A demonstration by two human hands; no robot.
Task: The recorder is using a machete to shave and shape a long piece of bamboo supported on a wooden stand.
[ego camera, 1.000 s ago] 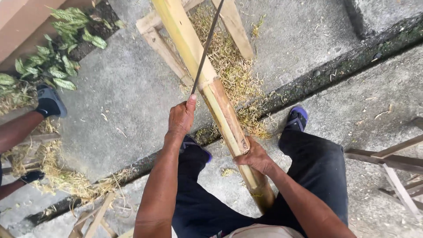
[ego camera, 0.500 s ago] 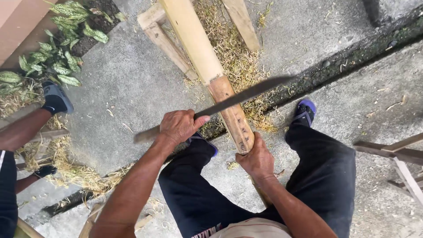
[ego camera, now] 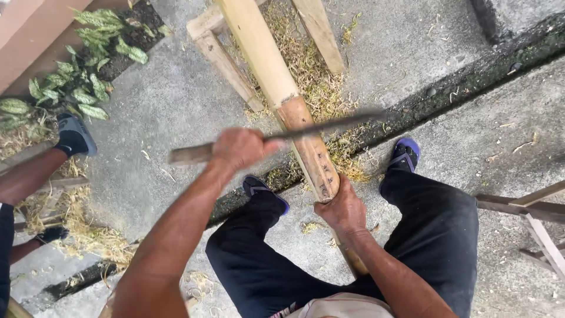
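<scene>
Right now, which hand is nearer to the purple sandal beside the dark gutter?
Right. The right hand grips the bamboo pole just left of the purple sandal. The left hand holds the long blade farther away, across the pole.

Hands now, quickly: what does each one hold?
Left hand: closed on the long dark machete blade's wooden handle.
Right hand: closed around the thick yellow-brown bamboo pole.

Leafy plant (ego camera: 76, 88) at upper left, near another person's shoe (ego camera: 75, 134). Wooden frame (ego camera: 226, 56) on concrete, shavings (ego camera: 312, 82) scattered around. Dark gutter (ego camera: 471, 82) crossing diagonally.
</scene>
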